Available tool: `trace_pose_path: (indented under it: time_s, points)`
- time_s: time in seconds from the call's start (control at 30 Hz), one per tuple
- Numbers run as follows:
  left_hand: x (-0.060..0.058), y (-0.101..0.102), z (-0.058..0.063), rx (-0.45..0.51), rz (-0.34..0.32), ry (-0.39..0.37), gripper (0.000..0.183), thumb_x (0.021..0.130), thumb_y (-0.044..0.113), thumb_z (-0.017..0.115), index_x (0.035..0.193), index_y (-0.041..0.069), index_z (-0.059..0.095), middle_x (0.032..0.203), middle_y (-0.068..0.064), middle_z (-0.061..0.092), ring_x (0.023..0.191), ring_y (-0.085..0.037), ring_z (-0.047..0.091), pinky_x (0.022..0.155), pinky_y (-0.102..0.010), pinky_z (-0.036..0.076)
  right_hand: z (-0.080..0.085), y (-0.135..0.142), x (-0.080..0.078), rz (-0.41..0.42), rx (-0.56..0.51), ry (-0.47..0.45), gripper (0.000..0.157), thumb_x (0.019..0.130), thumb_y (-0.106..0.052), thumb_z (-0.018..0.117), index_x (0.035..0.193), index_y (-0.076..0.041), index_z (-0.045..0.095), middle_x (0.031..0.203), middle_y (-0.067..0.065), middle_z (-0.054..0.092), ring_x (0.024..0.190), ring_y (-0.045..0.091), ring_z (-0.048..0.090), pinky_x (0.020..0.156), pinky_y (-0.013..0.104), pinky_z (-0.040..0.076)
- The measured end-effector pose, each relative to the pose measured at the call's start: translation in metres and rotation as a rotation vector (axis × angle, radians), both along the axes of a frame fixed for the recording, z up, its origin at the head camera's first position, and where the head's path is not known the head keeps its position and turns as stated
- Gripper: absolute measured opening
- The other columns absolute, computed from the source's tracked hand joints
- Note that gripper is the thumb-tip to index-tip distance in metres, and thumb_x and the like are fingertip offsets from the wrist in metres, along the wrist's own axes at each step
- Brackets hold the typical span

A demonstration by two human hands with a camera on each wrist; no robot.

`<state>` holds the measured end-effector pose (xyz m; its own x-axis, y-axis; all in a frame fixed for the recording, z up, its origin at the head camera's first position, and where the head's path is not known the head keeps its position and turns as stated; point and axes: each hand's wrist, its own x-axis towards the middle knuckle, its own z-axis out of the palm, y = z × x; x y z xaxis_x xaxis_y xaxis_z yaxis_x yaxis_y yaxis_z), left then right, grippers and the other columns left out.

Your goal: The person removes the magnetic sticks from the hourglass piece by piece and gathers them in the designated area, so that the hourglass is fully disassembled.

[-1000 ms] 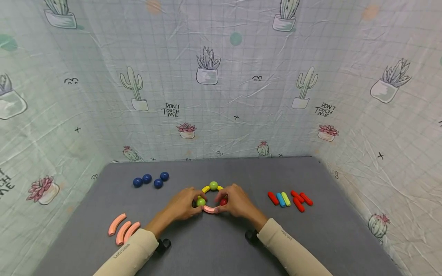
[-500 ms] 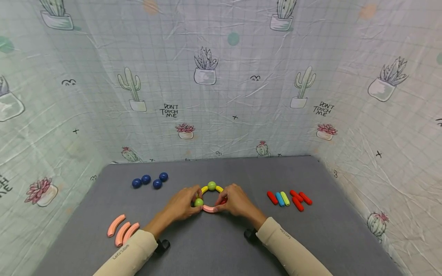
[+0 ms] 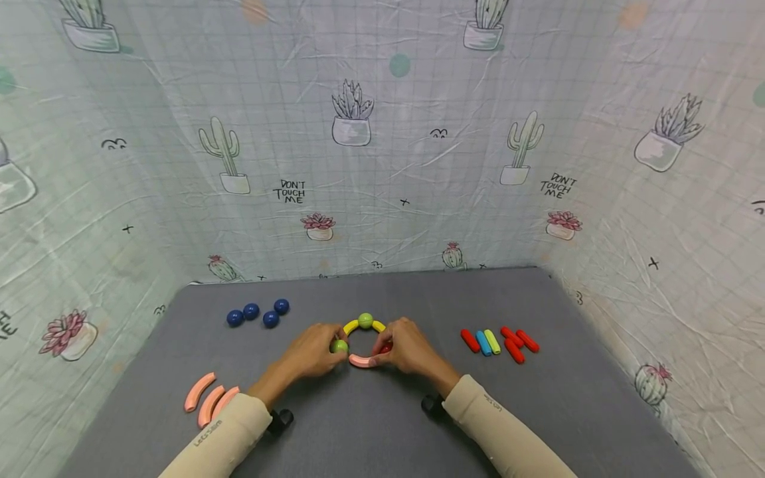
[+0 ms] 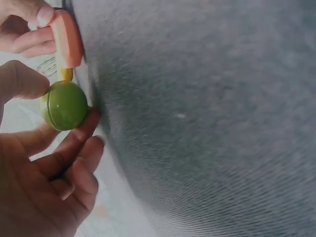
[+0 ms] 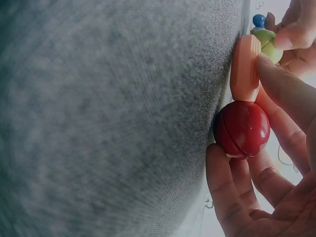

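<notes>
A ring of balls and curved sticks lies at mid-table in the head view. My left hand (image 3: pixel 317 348) pinches a green ball (image 4: pixel 65 105) at the ring's left side, thumb on one side and fingers on the other. My right hand (image 3: pixel 406 348) holds the right side: its thumb rests on a pink curved stick (image 5: pixel 245 68) and its fingers lie round a red ball (image 5: pixel 242 129) joined to that stick. The pink stick's free end stands close to the green ball, apart from it. Beyond, yellow curved sticks (image 3: pixel 351 326) flank another green ball (image 3: pixel 366 320).
Several blue balls (image 3: pixel 271 319) sit at the back left. Three pink curved sticks (image 3: pixel 200 392) lie at the front left, partly beside the left sleeve. On the right are several red sticks (image 3: pixel 514 350), a blue stick (image 3: pixel 483 343) and a yellow-green stick (image 3: pixel 493 341). A patterned cloth (image 3: pixel 382 166) surrounds the table.
My left hand and its green ball have shifted slightly left, away from the pink stick's end. The right hand keeps nearly the same place. The head view has drifted a little.
</notes>
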<state>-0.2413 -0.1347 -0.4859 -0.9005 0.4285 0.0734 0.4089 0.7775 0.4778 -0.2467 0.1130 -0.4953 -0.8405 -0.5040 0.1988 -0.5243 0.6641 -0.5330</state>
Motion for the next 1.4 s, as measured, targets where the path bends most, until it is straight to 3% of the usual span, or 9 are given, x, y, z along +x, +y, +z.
trace_pose_path:
  time_s: [0.2,0.3,0.57,0.77,0.9,1.17,1.4]
  points:
    - [-0.004,-0.008,0.006,0.044,-0.052,-0.054,0.013,0.098,0.019,0.07,0.107,0.01,0.072,0.092,0.001,0.067,0.081,-0.011,0.058,0.074,-0.031,0.048,0.0,-0.001,-0.002,0.003,0.014,0.006,0.012,0.081,-0.035,0.094,0.079,-0.028,0.084,0.078,-0.017,0.074,0.084,0.005,0.06,0.103,0.043,0.047]
    - [-0.008,-0.018,0.013,0.063,-0.046,-0.054,0.017,0.099,0.018,0.071,0.114,0.009,0.071,0.099,-0.003,0.069,0.088,-0.017,0.063,0.078,-0.035,0.05,0.0,-0.001,-0.002,0.004,0.017,-0.003,0.011,0.082,-0.034,0.093,0.08,-0.027,0.084,0.081,-0.016,0.076,0.087,0.007,0.062,0.103,0.043,0.047]
    - [-0.026,-0.059,0.034,-0.001,0.118,0.019,0.028,0.098,0.019,0.078,0.123,0.009,0.073,0.111,-0.011,0.073,0.098,-0.031,0.067,0.085,-0.049,0.054,0.004,0.003,0.001,-0.007,-0.024,-0.095,0.012,0.085,-0.027,0.092,0.094,-0.022,0.086,0.093,-0.01,0.078,0.092,0.009,0.058,0.094,0.038,0.045]
    - [-0.04,-0.088,0.03,-0.032,0.159,0.029,0.03,0.096,0.017,0.08,0.123,0.006,0.073,0.111,-0.014,0.073,0.103,-0.031,0.068,0.09,-0.054,0.053,0.005,0.007,0.003,0.001,-0.076,-0.154,0.019,0.085,-0.02,0.091,0.103,-0.018,0.085,0.102,-0.006,0.079,0.091,0.009,0.066,0.08,0.026,0.053]
    - [-0.046,-0.098,0.027,-0.054,0.183,0.022,0.03,0.094,0.016,0.082,0.121,0.007,0.073,0.113,-0.016,0.073,0.105,-0.035,0.068,0.092,-0.056,0.052,0.006,0.008,0.004,0.018,-0.076,-0.182,0.027,0.083,-0.016,0.092,0.109,-0.017,0.084,0.106,-0.006,0.079,0.093,0.009,0.069,0.082,0.026,0.056]
    - [-0.054,-0.104,0.024,-0.152,0.228,0.015,0.033,0.089,0.01,0.085,0.12,0.011,0.075,0.118,-0.019,0.074,0.114,-0.042,0.065,0.096,-0.06,0.051,0.011,0.006,0.005,0.096,-0.083,-0.208,0.037,0.083,-0.004,0.09,0.117,-0.016,0.081,0.114,-0.004,0.079,0.098,0.01,0.074,0.087,0.03,0.06]
    - [-0.056,-0.1,0.019,-0.214,0.229,0.058,0.033,0.085,0.009,0.088,0.116,0.011,0.077,0.11,-0.015,0.075,0.104,-0.036,0.061,0.083,-0.053,0.054,0.012,0.003,0.0,0.095,-0.067,-0.198,0.033,0.084,-0.01,0.091,0.115,-0.015,0.082,0.11,-0.005,0.079,0.093,0.013,0.072,0.079,0.024,0.057]
